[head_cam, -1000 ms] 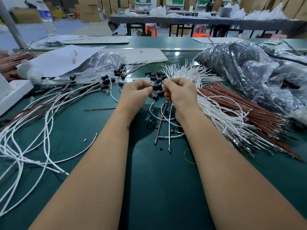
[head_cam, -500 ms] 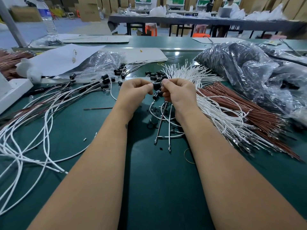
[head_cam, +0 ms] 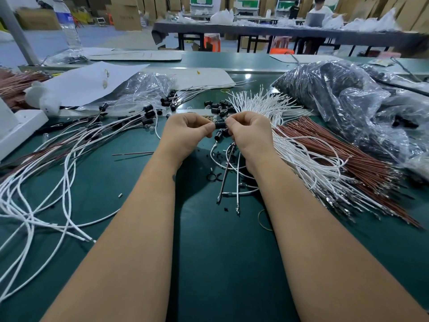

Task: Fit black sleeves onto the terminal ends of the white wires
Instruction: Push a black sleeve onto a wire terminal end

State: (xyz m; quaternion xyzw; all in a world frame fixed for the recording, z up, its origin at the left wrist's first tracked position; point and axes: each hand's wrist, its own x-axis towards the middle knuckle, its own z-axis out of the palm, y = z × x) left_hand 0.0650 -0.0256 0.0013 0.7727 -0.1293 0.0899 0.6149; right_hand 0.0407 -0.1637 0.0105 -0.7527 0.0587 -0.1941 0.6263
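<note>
My left hand (head_cam: 185,133) and my right hand (head_cam: 249,133) meet above the green table, both pinching one black sleeve (head_cam: 220,125) between their fingertips. A second black sleeve (head_cam: 218,135) hangs just below it. White and brown wires (head_cam: 238,173) trail down from under my right hand onto the table. Loose black sleeves (head_cam: 217,106) lie just beyond my hands. A fanned bundle of white wires (head_cam: 267,105) spreads to the right of them.
Finished white wires with black sleeves (head_cam: 69,145) sprawl across the left. Brown wires (head_cam: 336,147) lie on the right beside a plastic bag of dark parts (head_cam: 343,101). A white sheet (head_cam: 88,82) and another clear bag (head_cam: 144,89) sit at the back left.
My hands have stayed together at the same spot; the fingertips shifted slightly on the black sleeve. Nothing else on the table moved.
</note>
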